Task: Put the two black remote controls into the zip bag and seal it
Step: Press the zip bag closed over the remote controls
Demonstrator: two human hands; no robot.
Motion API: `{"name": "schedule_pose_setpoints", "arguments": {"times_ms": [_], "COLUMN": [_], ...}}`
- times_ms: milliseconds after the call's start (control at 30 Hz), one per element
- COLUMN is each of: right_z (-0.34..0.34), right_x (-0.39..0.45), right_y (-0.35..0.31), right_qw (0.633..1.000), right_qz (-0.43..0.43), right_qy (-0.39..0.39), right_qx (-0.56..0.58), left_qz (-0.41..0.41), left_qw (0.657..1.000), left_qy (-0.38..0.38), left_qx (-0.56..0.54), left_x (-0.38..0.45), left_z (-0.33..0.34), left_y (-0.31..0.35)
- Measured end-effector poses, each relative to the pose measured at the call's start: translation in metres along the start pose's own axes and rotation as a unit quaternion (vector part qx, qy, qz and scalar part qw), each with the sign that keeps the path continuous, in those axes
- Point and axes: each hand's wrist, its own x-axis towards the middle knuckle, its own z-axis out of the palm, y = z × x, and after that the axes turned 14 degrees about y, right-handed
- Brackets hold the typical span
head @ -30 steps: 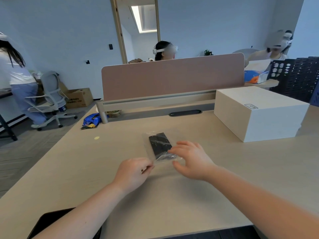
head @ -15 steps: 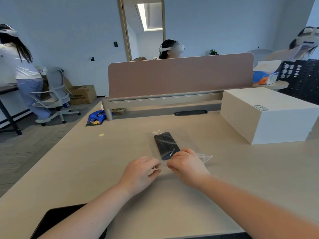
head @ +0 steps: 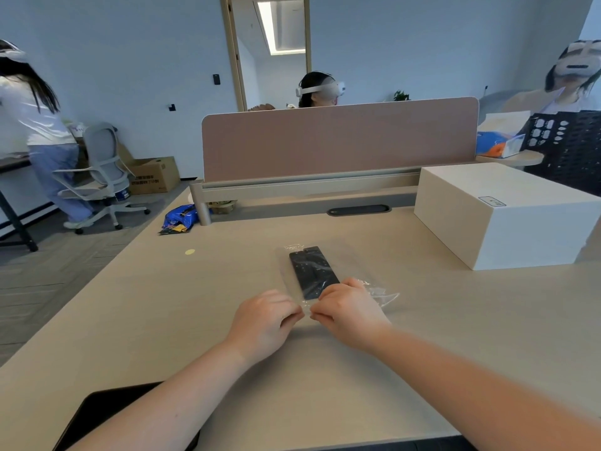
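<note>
A clear zip bag (head: 370, 289) lies flat on the beige desk (head: 162, 304) in front of me. Inside it sit the black remote controls (head: 312, 271), side by side and pointing away from me; their near ends are hidden by my fingers. My left hand (head: 265, 320) and my right hand (head: 349, 309) meet at the bag's near edge, each pinching the plastic between thumb and fingers. The two hands almost touch.
A white box (head: 507, 216) stands on the desk at the right. A pink divider panel (head: 338, 141) runs along the far edge, with a blue snack packet (head: 180, 218) at its left end. A dark flat object (head: 107, 415) lies at the desk's near left. Other people are in the room beyond.
My right hand has come down from over the bag to its near edge and closed on it. My left hand has shifted slightly to meet it.
</note>
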Motion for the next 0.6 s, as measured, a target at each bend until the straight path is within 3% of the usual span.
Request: {"name": "schedule_pose_setpoints", "arguments": {"times_ms": [600], "right_z": [0.0013], "right_x": [0.0005], "right_y": [-0.0055], "right_qw": [0.999], "right_qz": [0.025], "right_qy": [0.015], "right_qx": [0.036], "left_qz": [-0.015], "left_qw": [0.999], "left_qy": [-0.01], "left_qx": [-0.027], "left_x": [0.0037], "left_z": [-0.0019], "left_y": [0.0043]}}
